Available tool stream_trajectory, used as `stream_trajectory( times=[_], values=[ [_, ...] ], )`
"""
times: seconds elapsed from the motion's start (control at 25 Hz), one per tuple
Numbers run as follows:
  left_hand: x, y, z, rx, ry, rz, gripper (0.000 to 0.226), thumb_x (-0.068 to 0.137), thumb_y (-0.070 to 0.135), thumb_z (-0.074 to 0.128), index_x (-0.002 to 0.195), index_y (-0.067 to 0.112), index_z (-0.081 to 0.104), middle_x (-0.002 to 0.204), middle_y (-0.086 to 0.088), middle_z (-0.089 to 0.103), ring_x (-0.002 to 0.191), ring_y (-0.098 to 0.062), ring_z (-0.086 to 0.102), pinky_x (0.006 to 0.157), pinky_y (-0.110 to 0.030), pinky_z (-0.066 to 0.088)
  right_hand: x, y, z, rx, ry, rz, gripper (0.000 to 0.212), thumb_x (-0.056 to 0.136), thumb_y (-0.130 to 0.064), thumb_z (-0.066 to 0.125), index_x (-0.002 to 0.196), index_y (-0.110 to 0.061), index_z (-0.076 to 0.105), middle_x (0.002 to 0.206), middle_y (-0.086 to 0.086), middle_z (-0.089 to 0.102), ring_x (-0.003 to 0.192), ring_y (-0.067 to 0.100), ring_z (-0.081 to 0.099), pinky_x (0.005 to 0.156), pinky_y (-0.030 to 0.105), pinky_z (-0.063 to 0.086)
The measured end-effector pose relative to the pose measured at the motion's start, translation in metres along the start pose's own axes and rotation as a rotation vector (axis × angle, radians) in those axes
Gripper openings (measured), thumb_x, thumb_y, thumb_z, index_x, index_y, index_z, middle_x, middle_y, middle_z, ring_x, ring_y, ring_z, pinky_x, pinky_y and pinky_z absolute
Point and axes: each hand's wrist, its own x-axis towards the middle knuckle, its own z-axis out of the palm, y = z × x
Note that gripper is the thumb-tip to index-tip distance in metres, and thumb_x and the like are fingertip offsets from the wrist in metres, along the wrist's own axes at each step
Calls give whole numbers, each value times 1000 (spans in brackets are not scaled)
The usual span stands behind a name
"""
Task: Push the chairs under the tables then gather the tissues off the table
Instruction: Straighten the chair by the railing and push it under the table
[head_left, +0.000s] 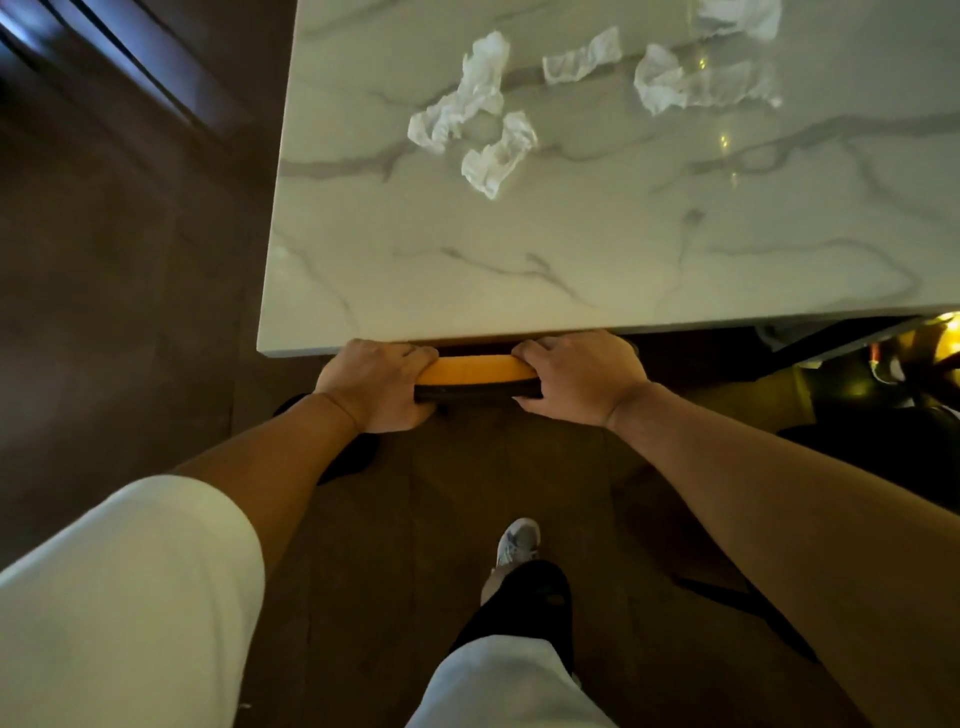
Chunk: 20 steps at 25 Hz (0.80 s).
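Chair back, yellow on top with a dark edge below, sits right at the near edge of the marble table, its seat hidden beneath the top, so this chair looks all but fully in. The left hand and right hand each wrap closed around one end of that back rail, fingers over the top and thumbs toward the person. The rail looks stiff and solid, a sound place to hold; a chair likely slides with some drag on the dark floor, so an even push from both ends should keep it straight. Crumpled white tissues lie scattered on the table's far part, well apart from the hands. They look light, soft and easily torn, best pinched or swept together by hand.
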Motion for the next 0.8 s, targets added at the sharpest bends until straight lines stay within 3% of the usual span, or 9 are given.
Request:
stream_trajectory(
  times=[0.16,0.24,0.32,0.44,0.56,0.8],
  values=[
    [-2,2,-2,-67,0,18,58,87,61,55,136,31,49,124,5,64,103,-20,62,88,-38,51,-1,-7,-8,66,-36,68,54,90,-59,63,132,-26,57,114,-7,67,98,16,65,77,34,53],
    [-1,3,-11,-153,-81,28,61,83,61,60,136,33,46,126,6,61,106,-17,58,92,-40,50,-1,-7,-14,99,-112,84,59,89,-57,65,138,-27,51,122,-4,64,107,18,62,83,36,52],
    [2,1,-24,-220,-250,42,79,78,65,66,144,33,39,134,6,54,115,-16,52,98,-41,47,-4,-6,-18,155,-175,94,67,90,-53,65,148,-30,42,131,-1,60,117,21,58,98,41,47],
    [13,9,-47,-277,-381,50,101,75,78,63,155,32,22,151,2,41,130,-19,45,107,-44,42,-20,-6,-24,262,-118,108,75,91,-47,66,156,-31,30,149,3,50,139,24,44,122,48,25],
    [52,64,-80,-299,-265,191,100,81,78,56,158,35,10,164,0,23,145,-24,31,114,-47,34,-66,13,-33,346,1,285,77,94,-48,62,158,-31,24,160,4,38,149,24,32,126,50,14],
    [129,247,-127,-157,-24,675,78,94,45,61,157,24,21,163,-4,25,147,-24,28,116,-39,30,-217,72,-45,231,244,956,76,94,-43,63,157,-22,27,163,9,27,154,27,18,127,51,11]
  ],
)
